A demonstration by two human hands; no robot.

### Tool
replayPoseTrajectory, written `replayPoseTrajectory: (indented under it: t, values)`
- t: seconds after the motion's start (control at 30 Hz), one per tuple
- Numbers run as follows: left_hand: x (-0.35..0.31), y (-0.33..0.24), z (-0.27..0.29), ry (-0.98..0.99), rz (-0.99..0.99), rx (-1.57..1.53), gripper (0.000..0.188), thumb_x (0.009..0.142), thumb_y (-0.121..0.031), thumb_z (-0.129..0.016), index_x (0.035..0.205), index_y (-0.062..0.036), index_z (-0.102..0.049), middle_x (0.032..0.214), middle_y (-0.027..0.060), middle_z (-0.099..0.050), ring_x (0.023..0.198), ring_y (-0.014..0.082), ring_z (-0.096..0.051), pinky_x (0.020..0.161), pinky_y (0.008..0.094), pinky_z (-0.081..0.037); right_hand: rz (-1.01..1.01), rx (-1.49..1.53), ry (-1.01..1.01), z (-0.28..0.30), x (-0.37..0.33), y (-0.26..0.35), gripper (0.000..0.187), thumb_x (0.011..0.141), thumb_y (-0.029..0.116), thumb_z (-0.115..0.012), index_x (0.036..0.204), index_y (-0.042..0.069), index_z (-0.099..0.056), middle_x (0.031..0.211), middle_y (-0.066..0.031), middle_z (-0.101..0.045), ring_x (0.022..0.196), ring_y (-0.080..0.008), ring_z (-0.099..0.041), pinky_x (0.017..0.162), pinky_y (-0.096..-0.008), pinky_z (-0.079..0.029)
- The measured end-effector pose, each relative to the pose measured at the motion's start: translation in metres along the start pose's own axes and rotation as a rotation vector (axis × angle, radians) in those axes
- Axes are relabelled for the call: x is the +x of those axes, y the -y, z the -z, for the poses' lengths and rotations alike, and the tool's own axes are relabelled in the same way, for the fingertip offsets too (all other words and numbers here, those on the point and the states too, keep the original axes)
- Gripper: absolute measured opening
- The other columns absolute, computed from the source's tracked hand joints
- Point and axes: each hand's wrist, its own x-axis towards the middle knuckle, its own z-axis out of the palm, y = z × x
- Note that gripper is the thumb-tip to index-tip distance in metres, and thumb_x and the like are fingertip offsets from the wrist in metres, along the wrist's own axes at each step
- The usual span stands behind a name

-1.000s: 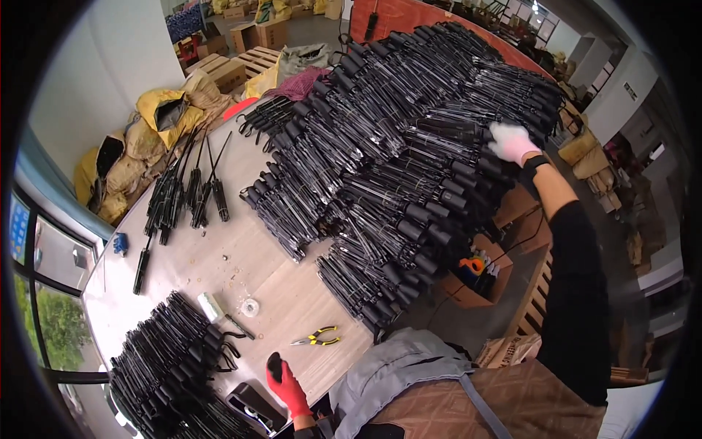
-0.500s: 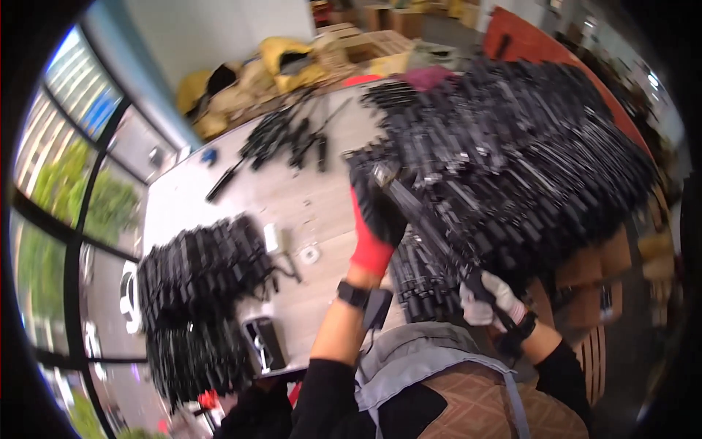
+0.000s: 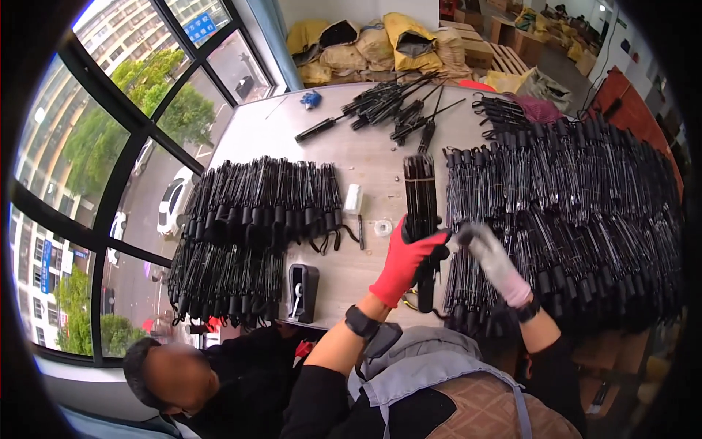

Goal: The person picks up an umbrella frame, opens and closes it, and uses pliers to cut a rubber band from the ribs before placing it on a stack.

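A black folded umbrella frame (image 3: 420, 194) stands upright over the table, its bare ribs pointing away from me. My left hand (image 3: 411, 257), in a red glove with black fingers, is wrapped round its lower part; the dark handle end shows below the fingers. Just to the right, my right hand (image 3: 491, 257) wears a pale glove with greyish fingertips. Its fingers reach out toward the frame, slightly blurred, with nothing visible in them. A gap separates those fingertips from the left hand.
Stacked umbrella frames (image 3: 563, 212) fill the right side; another stack (image 3: 256, 197) sits left. Loose frames (image 3: 391, 102) lie at the back. A tape dispenser (image 3: 301, 293), a white block (image 3: 353, 199), a tape roll (image 3: 382, 227) and a pen (image 3: 361, 233) rest between. A person (image 3: 183, 380) is at lower left.
The umbrella frame has swung from slanting across to upright, with my left hand moving from its far end to lower down. My right hand has let go of the handle and risen.
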Motion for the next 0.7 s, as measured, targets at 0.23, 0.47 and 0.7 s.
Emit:
replayPoseTrajectory:
  t: [0.23,0.47,0.7]
  values:
    - [-0.045,0.031,0.032,-0.077,-0.075,0.416,0.036,0.079,-0.006,-0.072,0.105,-0.0031,-0.049,0.08,0.0058,-0.059,0.066,0.0159,-0.062,0.059,0.0283,-0.052,-0.138,0.056,0.32,-0.079,0.039,0.028,0.053,0.096,0.03,-0.056,0.135,-0.001,-0.039,0.12,-0.0079,-0.053,0.112,-0.0154,-0.05,0.095,-0.028,-0.042]
    - [-0.057,0.025,0.059,0.062,0.113,0.061,0.043,0.078,-0.008,-0.072,0.113,-0.0022,-0.048,0.083,0.0071,-0.06,0.067,0.0144,-0.061,0.059,0.0301,-0.053,-0.133,0.253,0.329,-0.08,0.045,0.027,0.055,0.094,0.033,-0.059,0.132,-0.003,-0.041,0.107,-0.0083,-0.061,0.102,-0.0149,-0.057,0.092,-0.0285,-0.044]
    - [-0.057,0.023,0.048,-0.102,0.068,0.193,0.044,0.085,-0.014,-0.067,0.122,-0.0014,-0.045,0.092,0.0122,-0.063,0.074,0.0203,-0.066,0.066,0.033,-0.054,-0.209,0.22,0.2,-0.076,0.058,0.014,0.06,0.093,0.034,-0.062,0.135,-0.002,-0.038,0.104,-0.0115,-0.064,0.096,-0.0169,-0.06,0.093,-0.0312,-0.045]
